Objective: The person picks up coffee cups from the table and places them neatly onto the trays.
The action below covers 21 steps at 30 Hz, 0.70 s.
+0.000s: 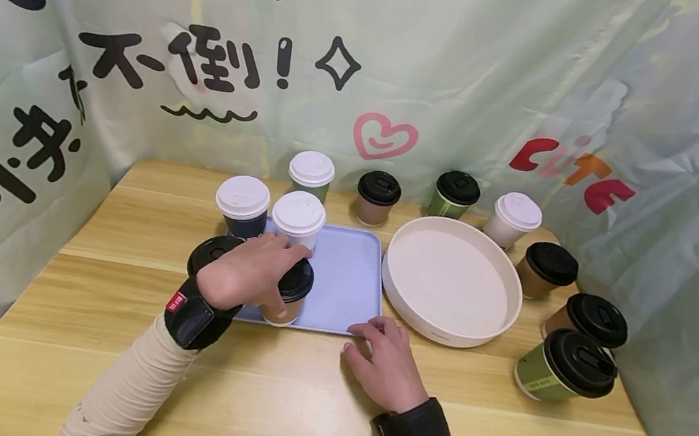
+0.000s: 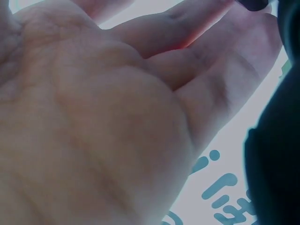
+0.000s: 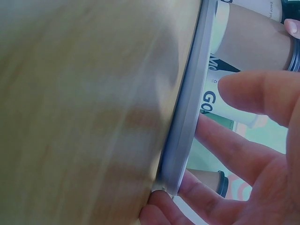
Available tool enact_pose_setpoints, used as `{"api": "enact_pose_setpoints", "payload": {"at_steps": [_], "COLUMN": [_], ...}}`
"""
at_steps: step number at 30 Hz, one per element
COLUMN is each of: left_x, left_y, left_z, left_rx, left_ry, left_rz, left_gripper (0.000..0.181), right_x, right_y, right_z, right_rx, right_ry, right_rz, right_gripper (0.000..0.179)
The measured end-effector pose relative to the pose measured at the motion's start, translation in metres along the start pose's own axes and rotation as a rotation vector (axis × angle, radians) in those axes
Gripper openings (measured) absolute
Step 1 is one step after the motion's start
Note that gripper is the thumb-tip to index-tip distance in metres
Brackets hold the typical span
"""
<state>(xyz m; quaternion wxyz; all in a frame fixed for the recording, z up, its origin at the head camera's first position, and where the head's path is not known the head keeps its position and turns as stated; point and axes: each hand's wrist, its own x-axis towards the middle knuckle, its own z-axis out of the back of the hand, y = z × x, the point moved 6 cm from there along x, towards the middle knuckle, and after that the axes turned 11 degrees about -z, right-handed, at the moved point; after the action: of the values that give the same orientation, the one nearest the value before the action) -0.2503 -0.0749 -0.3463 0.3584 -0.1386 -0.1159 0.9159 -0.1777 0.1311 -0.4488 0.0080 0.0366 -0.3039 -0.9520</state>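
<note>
My left hand (image 1: 251, 271) grips a brown paper cup (image 1: 282, 311) by its black lid, thumb on the near side and fingers over the far side. The cup is at the near left of a lavender tray (image 1: 344, 283). Close to its left is another black-lidded cup (image 1: 209, 250), partly behind the hand. White-lidded cups, one dark blue (image 1: 242, 206) and one white (image 1: 299, 213), are just beyond. The left wrist view mostly shows my palm (image 2: 93, 126). My right hand (image 1: 387, 364) has loosely bent fingers (image 3: 234, 145) touching the tray's near right rim.
A round cream tray (image 1: 453, 282) lies right of the lavender one. Around its far and right sides are several lidded cups, including a green one (image 1: 556, 371) at the right. Behind the tray are a white-lidded green cup (image 1: 311, 173) and a black-lidded brown cup (image 1: 376, 199). A printed curtain surrounds the table.
</note>
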Motion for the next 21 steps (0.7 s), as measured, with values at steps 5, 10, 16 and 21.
{"api": "enact_pose_setpoints", "payload": {"at_steps": [5, 10, 16, 21], "left_x": [-0.0003, 0.0004, 0.0025, 0.0026], "left_y": [0.0007, 0.0011, 0.0026, 0.0034], "left_z": [0.0001, -0.0009, -0.0035, -0.0058], "left_rx": [-0.009, -0.017, -0.036, -0.046], "left_ry": [-0.002, -0.003, 0.001, 0.009], "left_rz": [0.001, -0.001, 0.004, 0.014], "left_gripper": [0.084, 0.082, 0.084, 0.087], "right_x": [0.0002, -0.0001, -0.0009, -0.0007], "right_y": [-0.0007, -0.0014, -0.0018, -0.0029], "right_z": [-0.0008, -0.0015, -0.0024, -0.0035], "right_rx": [-0.003, -0.004, -0.007, -0.004], "right_ry": [0.000, -0.001, -0.004, 0.000], "right_rz": [-0.002, -0.004, 0.006, 0.001], "right_gripper": [0.025, 0.025, 0.025, 0.026]}}
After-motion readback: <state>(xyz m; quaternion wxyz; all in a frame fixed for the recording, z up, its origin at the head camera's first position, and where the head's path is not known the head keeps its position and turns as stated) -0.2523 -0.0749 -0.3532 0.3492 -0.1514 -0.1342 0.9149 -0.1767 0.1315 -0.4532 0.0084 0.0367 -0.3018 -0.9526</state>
